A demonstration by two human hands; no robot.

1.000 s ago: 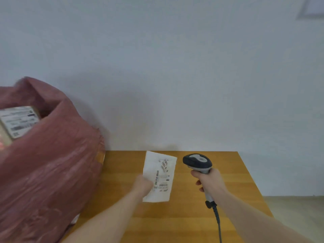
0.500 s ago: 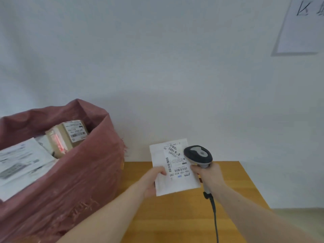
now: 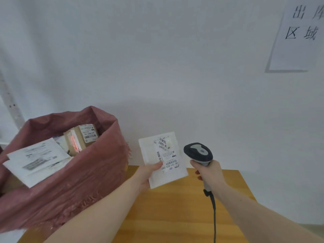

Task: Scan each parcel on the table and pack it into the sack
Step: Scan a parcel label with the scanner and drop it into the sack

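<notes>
Raised: white mailer (image 3: pixel 162 159) now off worktop (image 3: pixel 175 213), label up | left hand (image 3: pixel 149 174) fingers pinch it; right hand (image 3: pixel 207 171) grips scanner (image 3: pixel 198 152) at mailer's 3 o'clock | sack (image 3: pixel 73 179) at 9 o'clock holds box, envelopes | left: scan, pack

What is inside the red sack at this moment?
The red sack holds a brown cardboard box with a barcode label near the back, and flat white mailers in front, leaning over the rim. Anything beneath them is covered.

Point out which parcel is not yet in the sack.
The flat white parcel pinched in the left hand, held up over the table; the cardboard box and white mailer already lie in the sack.
</notes>
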